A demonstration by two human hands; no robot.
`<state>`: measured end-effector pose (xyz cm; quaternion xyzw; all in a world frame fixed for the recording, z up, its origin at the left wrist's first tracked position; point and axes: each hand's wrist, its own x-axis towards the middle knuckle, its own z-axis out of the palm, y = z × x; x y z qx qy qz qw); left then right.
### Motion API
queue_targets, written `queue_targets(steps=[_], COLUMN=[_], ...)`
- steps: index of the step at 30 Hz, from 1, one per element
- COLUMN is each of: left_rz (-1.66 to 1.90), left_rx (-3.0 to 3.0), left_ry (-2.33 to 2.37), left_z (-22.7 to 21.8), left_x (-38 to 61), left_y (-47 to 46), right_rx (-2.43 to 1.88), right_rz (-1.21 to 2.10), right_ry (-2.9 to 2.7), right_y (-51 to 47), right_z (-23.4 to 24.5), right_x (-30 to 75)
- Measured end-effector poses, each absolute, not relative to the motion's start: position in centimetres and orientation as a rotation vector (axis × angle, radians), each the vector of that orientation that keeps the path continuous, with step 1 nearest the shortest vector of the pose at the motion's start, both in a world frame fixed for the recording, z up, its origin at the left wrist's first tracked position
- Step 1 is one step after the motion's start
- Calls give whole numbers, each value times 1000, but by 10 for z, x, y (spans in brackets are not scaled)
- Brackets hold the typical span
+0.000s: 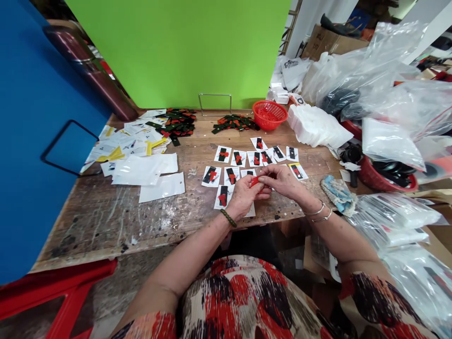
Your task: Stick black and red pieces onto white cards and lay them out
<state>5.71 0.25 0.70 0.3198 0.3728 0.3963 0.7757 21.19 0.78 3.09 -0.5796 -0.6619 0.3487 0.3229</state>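
My left hand (pixel 243 195) is closed on a small red plastic piece (pixel 254 181), above the near part of the table. The fingertips of my right hand (pixel 284 181) pinch at the same piece from the right, so much of it is hidden. Under and around both hands lie several white cards (pixel 208 181), each with a black strip; most also carry a red piece (pixel 232 178) on top. One card with a yellow top edge (pixel 298 171) lies just right of my right hand. My forearms cover part of the nearest cards.
Behind the cards are a red basket (pixel 270 115) of red pieces and piles of black and red strips (pixel 235 123). White and yellow papers (pixel 141 141) lie left. A stack of white sheets (pixel 318 126), a blue cloth (pixel 338 194) and plastic bags (pixel 395 127) crowd the right.
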Motion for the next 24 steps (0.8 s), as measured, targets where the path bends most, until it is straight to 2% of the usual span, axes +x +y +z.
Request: queue_targets(steps=[7,18,21,24], left_rz=[881,849,846,834], left_rx=[718,695,685,650], left_ry=[787,838,852,866], left_z=[2,4,7,8], left_x=[61,68,68,68], left_y=[0,3,5,8], right_rx=[-1554,-1380,-1457,-1671], right_rz=[978,1176,1076,748], right_ry=[-1589,-1294,-1243,-1315], right_y=[4,-2,17,51], right_z=[23,19,17,17], right_x=[226,229,251,282])
